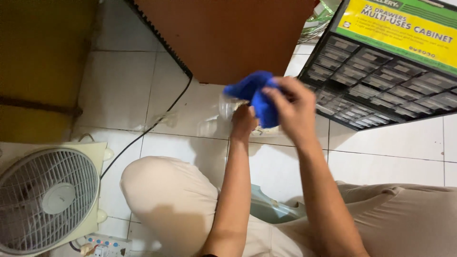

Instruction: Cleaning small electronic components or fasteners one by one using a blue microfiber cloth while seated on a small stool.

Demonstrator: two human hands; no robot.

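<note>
The clear thing in the left hand is hard to make out. It looks like a see-through cup or jar, and most of it is hidden behind the hand and the blue cloth. The fingers of the left hand are on the far side, so I cannot tell how they are bent, only that the hand is wrapped around the clear thing. The big brown board at 12 o'clock is cut off at the top. The black box of little drawers at 2 o'clock is cut off on the right.

Both arms reach up from 6 o'clock to the middle of the view. They lie close together and nearly cross at the hands. The right hand is bent at the wrist, and its fingers pinch the blue cloth from the right side.

The blue cloth is bright blue, soft and bunched up. It sits right in the middle, on top of the clear thing, above the white tile floor.

The person's knees in tan trousers are at 7 and 5 o'clock. A white fan stands at 8 o'clock, and a black cord runs across the floor beside it.
</note>
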